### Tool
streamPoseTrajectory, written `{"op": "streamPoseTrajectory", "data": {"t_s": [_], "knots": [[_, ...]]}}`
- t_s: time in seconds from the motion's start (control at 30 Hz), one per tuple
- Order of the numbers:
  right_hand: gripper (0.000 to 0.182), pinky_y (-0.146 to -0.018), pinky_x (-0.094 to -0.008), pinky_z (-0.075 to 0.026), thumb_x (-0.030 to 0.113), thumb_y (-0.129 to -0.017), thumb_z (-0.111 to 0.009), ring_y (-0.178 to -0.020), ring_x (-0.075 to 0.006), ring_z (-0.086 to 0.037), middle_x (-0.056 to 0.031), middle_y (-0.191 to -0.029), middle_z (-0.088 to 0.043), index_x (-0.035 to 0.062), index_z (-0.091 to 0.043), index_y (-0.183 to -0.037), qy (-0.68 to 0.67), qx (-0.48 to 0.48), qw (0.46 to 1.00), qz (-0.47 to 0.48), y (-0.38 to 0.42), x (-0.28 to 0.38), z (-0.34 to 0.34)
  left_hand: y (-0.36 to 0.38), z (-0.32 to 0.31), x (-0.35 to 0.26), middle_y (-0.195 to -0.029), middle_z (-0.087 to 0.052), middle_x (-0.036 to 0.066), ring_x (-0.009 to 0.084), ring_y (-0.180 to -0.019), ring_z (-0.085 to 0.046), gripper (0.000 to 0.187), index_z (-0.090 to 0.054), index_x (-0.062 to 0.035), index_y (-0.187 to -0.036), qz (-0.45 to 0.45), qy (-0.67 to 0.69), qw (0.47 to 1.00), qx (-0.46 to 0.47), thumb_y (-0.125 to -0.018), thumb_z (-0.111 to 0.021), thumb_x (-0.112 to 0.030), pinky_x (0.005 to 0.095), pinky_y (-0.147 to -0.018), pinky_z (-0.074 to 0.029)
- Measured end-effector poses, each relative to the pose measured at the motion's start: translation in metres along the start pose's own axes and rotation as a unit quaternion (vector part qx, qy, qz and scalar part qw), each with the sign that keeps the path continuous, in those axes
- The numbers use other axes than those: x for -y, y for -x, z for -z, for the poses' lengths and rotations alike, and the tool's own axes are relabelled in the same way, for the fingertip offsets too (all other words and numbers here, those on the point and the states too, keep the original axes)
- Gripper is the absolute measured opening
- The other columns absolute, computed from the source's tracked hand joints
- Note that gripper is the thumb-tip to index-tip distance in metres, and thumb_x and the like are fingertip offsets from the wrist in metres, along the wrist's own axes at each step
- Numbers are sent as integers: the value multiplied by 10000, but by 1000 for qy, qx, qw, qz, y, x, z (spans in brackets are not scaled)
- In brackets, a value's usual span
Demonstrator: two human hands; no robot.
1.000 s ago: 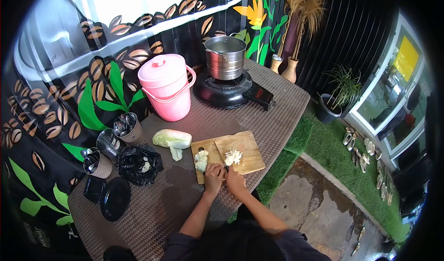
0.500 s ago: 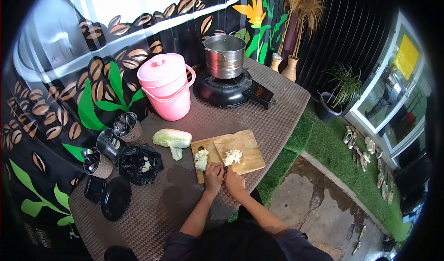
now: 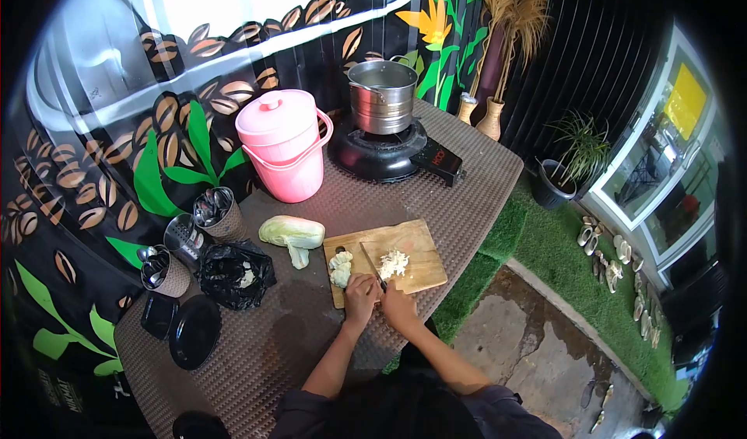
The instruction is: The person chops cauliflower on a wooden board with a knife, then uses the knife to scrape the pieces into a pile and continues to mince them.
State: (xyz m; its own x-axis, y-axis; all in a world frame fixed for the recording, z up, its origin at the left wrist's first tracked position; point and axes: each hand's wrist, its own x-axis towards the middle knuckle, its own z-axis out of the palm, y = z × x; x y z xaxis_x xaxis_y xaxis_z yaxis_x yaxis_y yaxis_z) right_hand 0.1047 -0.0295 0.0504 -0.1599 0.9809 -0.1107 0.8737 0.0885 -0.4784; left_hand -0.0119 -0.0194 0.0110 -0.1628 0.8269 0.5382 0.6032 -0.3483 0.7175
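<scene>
A wooden cutting board (image 3: 424, 241) lies at the table's near edge. My right hand (image 3: 400, 308) is closed round the handle of a knife (image 3: 371, 260), whose thin blade points away from me across the board. Close beside it, my left hand (image 3: 360, 297) has its fingers bent together on the board; what they press on is hidden. Finely chopped pale pieces (image 3: 394, 263) are heaped right of the blade. Cauliflower florets (image 3: 340, 269) sit on the board's left side, just beyond my left hand. A napa cabbage (image 3: 292, 233) rests on the table behind the board.
A pink lidded bucket (image 3: 282, 147) stands at the back, beside a steel pot (image 3: 382, 101) on a black portable stove (image 3: 377, 155). Leftward are a black plastic bag (image 3: 229, 272), cutlery holders (image 3: 219, 217) and a dark oval plate (image 3: 194, 332). The table edge (image 3: 475, 260) curves along the right.
The view has shifted very slightly. Both hands stay at nearly the same spot on the board, and the knife remains in my right hand.
</scene>
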Motion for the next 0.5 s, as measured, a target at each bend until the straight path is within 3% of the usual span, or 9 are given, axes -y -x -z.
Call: {"op": "streamPoseTrajectory", "data": {"t_s": [0.2, 0.5], "knots": [[215, -569, -508, -539, 205, -905, -516, -654, -401, -667, -239, -694, -645, 14, -455, -983, 36, -72, 996, 25, -6, -3, -19, -2, 2, -1, -889, -673, 132, 288, -897, -602, 104, -688, 48, -844, -25, -9, 1000, -2, -748, -677, 11, 362, -791, -501], [281, -690, -524, -527, 250, -909, -520, -784, -437, -654, -278, -818, -646, 8, -450, -1032, 4, 23, 1000, 10, -3, -13, 11, 0, 1, -2, -881, -665, 123, 281, -888, -598, 87, -683, 46, -823, -20, -9, 1000, 2, -748, -677, 2, 368, -782, -498]]}}
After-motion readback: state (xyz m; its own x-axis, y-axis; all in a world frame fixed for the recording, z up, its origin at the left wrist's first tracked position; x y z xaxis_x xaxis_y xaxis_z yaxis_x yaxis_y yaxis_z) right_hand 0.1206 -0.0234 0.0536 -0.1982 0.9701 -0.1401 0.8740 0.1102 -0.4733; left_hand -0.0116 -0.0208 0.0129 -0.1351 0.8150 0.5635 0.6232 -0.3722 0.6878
